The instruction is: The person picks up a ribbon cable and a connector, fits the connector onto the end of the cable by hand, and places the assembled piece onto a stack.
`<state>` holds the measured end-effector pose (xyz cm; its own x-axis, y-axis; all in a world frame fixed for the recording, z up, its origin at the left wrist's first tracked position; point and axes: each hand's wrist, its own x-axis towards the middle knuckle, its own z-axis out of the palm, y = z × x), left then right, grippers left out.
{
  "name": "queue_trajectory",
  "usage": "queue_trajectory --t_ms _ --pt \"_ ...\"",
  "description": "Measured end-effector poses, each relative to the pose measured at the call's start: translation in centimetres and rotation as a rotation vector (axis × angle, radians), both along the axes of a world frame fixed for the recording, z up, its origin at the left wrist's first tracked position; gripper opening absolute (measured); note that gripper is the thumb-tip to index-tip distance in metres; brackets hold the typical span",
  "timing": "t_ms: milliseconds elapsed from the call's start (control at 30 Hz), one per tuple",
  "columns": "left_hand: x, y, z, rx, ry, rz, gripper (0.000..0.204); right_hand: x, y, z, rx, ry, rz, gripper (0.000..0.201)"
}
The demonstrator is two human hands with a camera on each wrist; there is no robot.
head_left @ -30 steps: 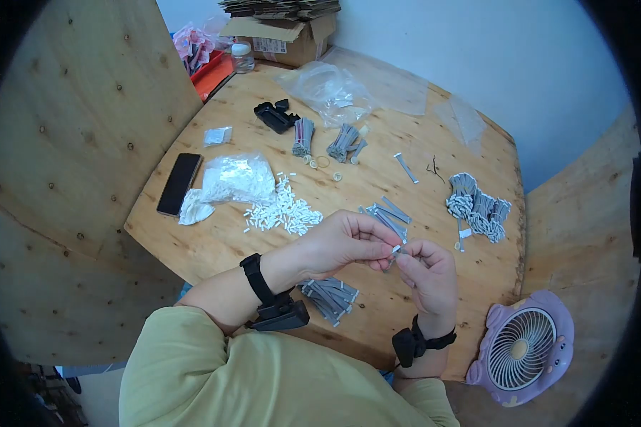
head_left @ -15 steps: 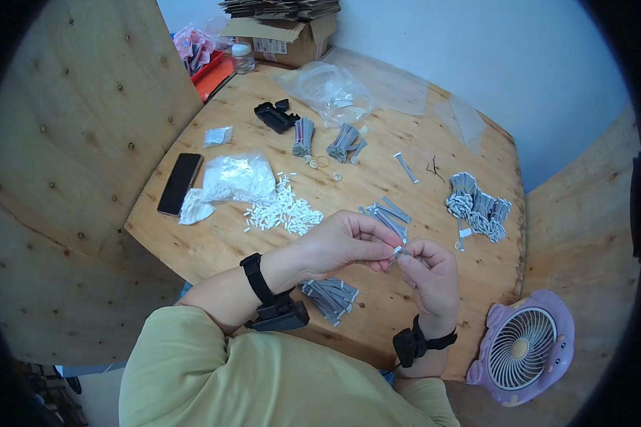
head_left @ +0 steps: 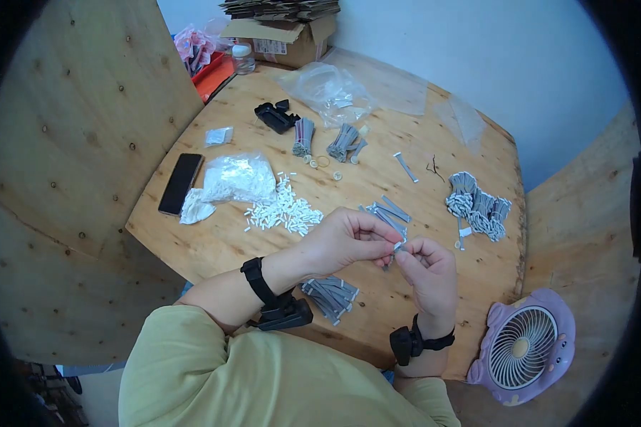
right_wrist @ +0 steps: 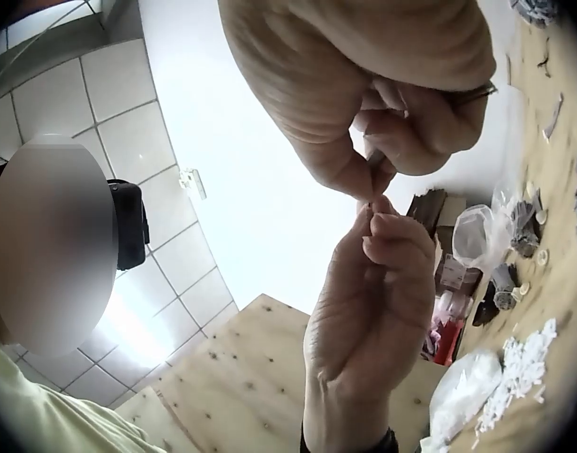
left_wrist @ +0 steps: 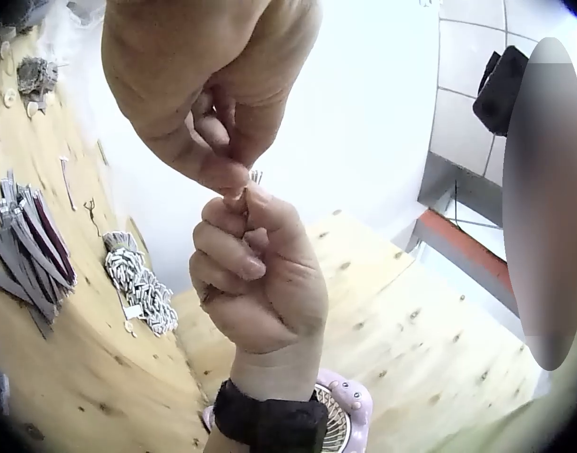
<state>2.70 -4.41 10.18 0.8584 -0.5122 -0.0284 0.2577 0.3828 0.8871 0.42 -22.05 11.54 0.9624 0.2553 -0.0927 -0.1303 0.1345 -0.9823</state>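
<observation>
Both hands meet over the table's front middle in the head view. My left hand (head_left: 345, 242) pinches a small white piece (head_left: 398, 246) between thumb and forefinger. From the other side, my right hand (head_left: 431, 274) pinches a narrow grey strip at that same spot, fingertips close against the left ones. Fingers hide most of the strip; an end (right_wrist: 475, 92) sticks out of the curled right fingers in the right wrist view. Loose grey strips (head_left: 390, 210) lie just beyond the hands. A fan of grey strips with white ends (head_left: 330, 299) lies nearer my body.
Small white tubes (head_left: 285, 213) are heaped by a clear bag (head_left: 238, 178) and a phone (head_left: 180, 183). Grey bundles (head_left: 303, 136) stand farther back. Looped bundles (head_left: 477, 206) lie at the right. A purple fan (head_left: 523, 349) stands at the right front; a cardboard box (head_left: 285, 39) at the back.
The fingertips and the white piece between them shift and turn slightly. Both hands stay in nearly the same place, and the things on the table have not moved.
</observation>
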Motion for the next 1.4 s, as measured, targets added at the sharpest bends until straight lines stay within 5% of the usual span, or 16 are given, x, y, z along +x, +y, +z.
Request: queue_trajectory --t_ms 1400 --pt "0.6 -0.2 -1.8 0.080 -0.097 0.052 0.007 1.2 0.0 -1.3 -0.010 0.048 0.050 0.009"
